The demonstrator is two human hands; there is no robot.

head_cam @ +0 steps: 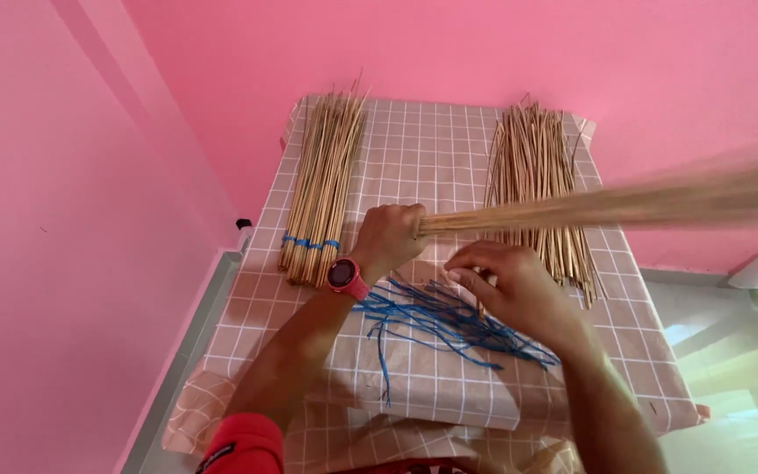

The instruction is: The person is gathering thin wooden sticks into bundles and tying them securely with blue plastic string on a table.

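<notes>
**Inspector:** Count what is on the table (449, 140).

**Assistant:** One table under a checked cloth (432, 377). On it lie three groups of sticks. One tied stack (322, 189) lies at 10 o'clock, bound near its lower end by blue bands (309, 243); I cannot count the separate bunches in it. One loose pile (539, 189) lies at 2 o'clock. One held bundle (607, 207) runs from the centre out toward 3 o'clock, blurred at its far end. One heap of blue strings (436, 323) lies at 6 o'clock; the strands are too tangled to count.

**Inspector:** The hands?

**Assistant:** Two, both the person's own. The left hand (388, 239) is clenched in a fist round the near end of the held bundle. A red watch (344, 275) sits on that wrist, with a red sleeve (243, 443) further down the arm. The right hand (519, 285) is at the centre, fingers curled and pinched together just above the blue strings. Whether they grip a strand, I cannot tell.

**Inspector:** Edges and room?

**Assistant:** Pink walls (72, 228) close in at 9 and 12 o'clock; the table's far edge meets the back wall. The tied stack runs along the left edge, and its tips reach the far edge. The loose pile reaches close to the right edge. Bare cloth shows between the two at 12 o'clock, and along the near edge at 6. The held bundle overhangs the right edge, above open floor (730, 369).
</notes>
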